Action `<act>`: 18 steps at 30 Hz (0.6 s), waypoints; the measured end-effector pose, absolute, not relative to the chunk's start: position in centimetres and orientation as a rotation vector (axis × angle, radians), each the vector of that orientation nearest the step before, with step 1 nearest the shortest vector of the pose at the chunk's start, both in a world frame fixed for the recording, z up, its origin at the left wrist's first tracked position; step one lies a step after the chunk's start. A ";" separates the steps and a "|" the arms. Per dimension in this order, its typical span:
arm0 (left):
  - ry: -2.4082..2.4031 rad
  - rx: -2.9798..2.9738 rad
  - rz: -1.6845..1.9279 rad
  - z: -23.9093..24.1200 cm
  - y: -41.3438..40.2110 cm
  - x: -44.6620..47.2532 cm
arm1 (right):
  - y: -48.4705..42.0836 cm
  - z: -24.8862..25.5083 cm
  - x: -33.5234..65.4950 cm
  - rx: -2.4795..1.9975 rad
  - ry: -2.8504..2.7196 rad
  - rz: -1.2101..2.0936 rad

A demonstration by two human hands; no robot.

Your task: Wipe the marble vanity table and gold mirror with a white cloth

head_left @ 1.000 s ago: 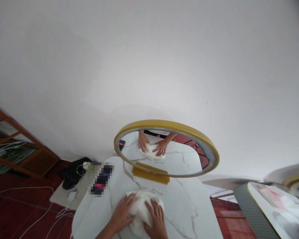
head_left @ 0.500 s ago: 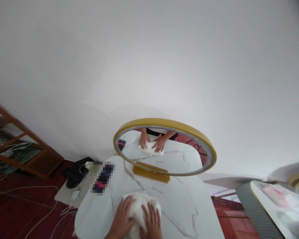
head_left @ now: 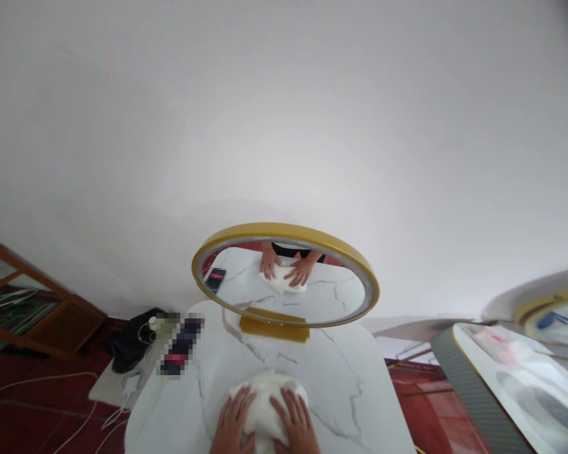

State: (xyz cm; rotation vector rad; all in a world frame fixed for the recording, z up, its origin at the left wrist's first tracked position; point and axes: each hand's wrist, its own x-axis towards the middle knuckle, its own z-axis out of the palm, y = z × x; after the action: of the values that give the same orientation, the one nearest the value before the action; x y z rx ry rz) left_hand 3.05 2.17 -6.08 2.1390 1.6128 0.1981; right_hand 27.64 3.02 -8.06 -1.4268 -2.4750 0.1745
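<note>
A white cloth (head_left: 264, 403) lies bunched on a white marble table (head_left: 341, 384) at the bottom of the view. My left hand (head_left: 231, 422) rests on the cloth's left side, fingers spread and flat. My right hand (head_left: 296, 424) presses on its right side, fingers also spread. Behind the cloth stands an oval mirror with a gold frame (head_left: 284, 231) on a gold base (head_left: 274, 329). The glass reflects both hands and the cloth.
A pixelated dark object (head_left: 180, 353) lies at the table's left edge. On the floor to the left are a black bag (head_left: 131, 340), white cables (head_left: 118, 403) and a wooden shelf (head_left: 38, 309). A second gold-framed mirror and table (head_left: 511, 378) stand to the right.
Both hands and the cloth have slid toward me along the table. The view has shifted, so the mirror sits further left in the picture.
</note>
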 end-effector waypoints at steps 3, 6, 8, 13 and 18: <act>1.622 2.115 0.180 -4.8 5.4 6.2 | 5.3 -5.5 29.1 -1.657 -2.431 0.356; 1.622 2.100 0.192 -3.2 9.0 9.6 | 8.1 -3.4 29.9 -1.867 -2.321 0.435; 1.648 2.064 0.151 -2.1 10.8 11.8 | 9.6 -2.7 30.5 -1.970 -2.260 0.474; 1.790 2.005 0.081 -2.1 10.6 14.6 | 8.5 -4.6 32.2 -1.893 -2.240 0.410; 1.533 2.107 0.073 -6.3 5.0 13.1 | 1.7 -8.2 33.3 -1.841 -2.093 0.073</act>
State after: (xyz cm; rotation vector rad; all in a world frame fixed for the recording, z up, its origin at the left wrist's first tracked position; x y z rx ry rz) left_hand 13.05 5.04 -6.33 2.1069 1.5326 0.0729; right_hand 33.28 1.71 -8.20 -1.8406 -2.0926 0.0729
